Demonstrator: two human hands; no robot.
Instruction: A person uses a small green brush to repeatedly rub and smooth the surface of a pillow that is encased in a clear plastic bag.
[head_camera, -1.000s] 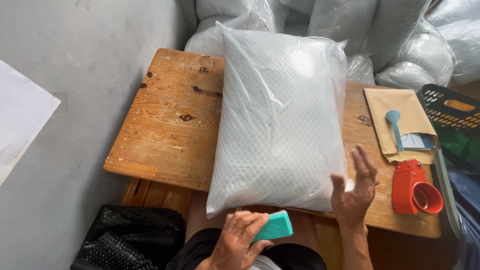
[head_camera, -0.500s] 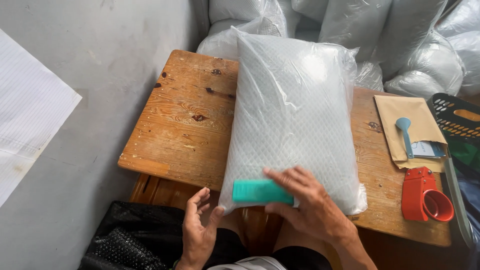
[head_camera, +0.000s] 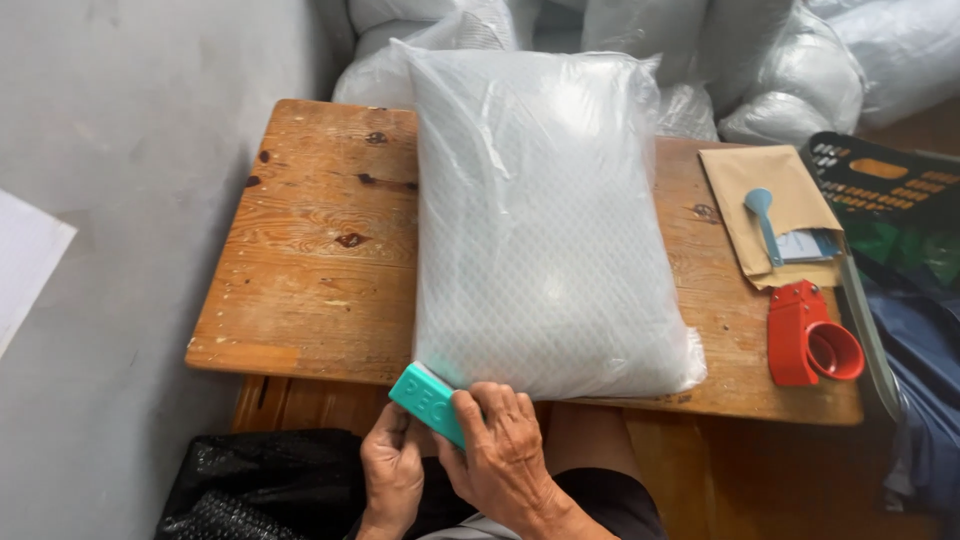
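A white quilted pillow in a clear plastic bag (head_camera: 545, 220) lies lengthwise on a worn wooden table (head_camera: 310, 260). At the bag's near left corner, both hands hold a small teal rectangular block (head_camera: 422, 397). My right hand (head_camera: 500, 455) covers the block's right end from above, fingers curled over it. My left hand (head_camera: 392, 475) sits just under its left end, thumb and fingers touching it. The block rests against the table's front edge.
A red tape dispenser (head_camera: 812, 335) lies at the table's right end, beside a brown envelope (head_camera: 775, 210) with a blue spoon-like tool (head_camera: 762, 218) on it. A black crate (head_camera: 880, 185) stands further right. More bagged pillows (head_camera: 780, 60) are piled behind. A black bag (head_camera: 255, 485) sits below left.
The teal block has shifted from the middle of the bag's near edge to its left corner. My left hand, open and free before, now holds the block together with my right.
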